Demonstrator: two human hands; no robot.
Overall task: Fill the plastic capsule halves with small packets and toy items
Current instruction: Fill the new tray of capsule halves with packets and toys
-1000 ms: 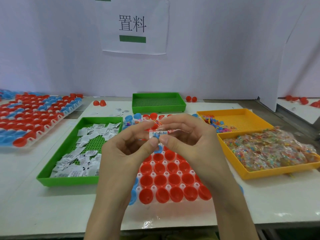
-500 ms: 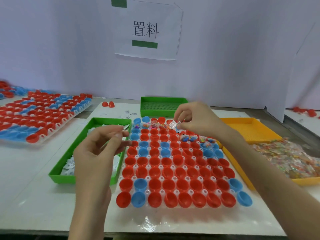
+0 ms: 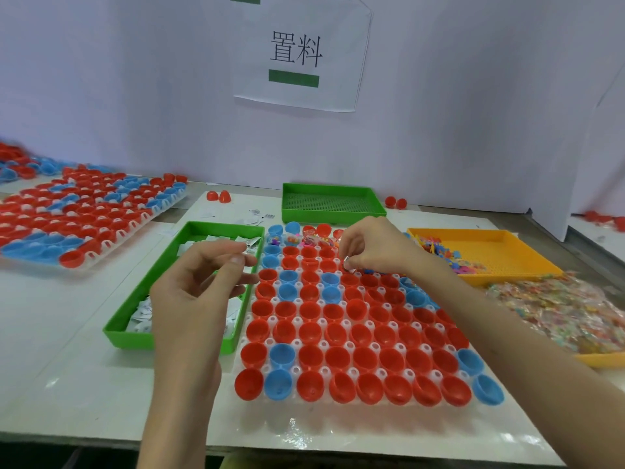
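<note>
Capsule halves [image 3: 351,333] on worktop [image 3: 67,333], right hand [image 3: 372,247] fingers pinching small packet [image 3: 348,265] above them, left hand [image 3: 199,282] fingers relaxed, empty.

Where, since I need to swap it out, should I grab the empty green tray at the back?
Hook fingers over the raised short end walls of the empty green tray, coming from above at left and right. Its rim stands upright and bare; the capsule tray crowds its near long side.

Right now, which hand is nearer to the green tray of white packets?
Left. The left hand hovers over the green tray at its right edge; the right hand is farther right, above the far rows of capsule halves, pinching a small packet.
</note>
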